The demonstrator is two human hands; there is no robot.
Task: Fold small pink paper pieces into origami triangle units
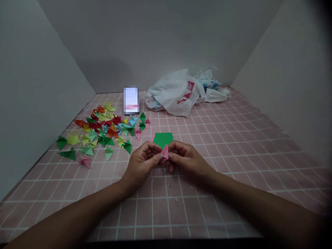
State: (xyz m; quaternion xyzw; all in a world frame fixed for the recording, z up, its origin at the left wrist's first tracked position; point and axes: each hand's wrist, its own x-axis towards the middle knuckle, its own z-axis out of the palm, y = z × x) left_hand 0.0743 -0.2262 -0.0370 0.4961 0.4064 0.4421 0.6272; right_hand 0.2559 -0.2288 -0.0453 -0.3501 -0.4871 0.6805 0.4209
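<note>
Between my two hands is a small pink folded paper [165,152], narrow and pointed at the top. My left hand [145,159] pinches its left side with thumb and fingers. From the right, my right hand [185,157] grips the same piece, thumb toward me. Just behind my fingertips lies green square paper [163,139] on the table, its near edge hidden by the hands. A sliver of pink paper shows at its left side.
Many folded paper pieces [105,129] in red, green, yellow, blue and pink spread across the left of the checked tablecloth [233,148]. Behind them stands a lit phone [131,100]. White plastic bags [176,91] lie by the back wall, and walls enclose three sides.
</note>
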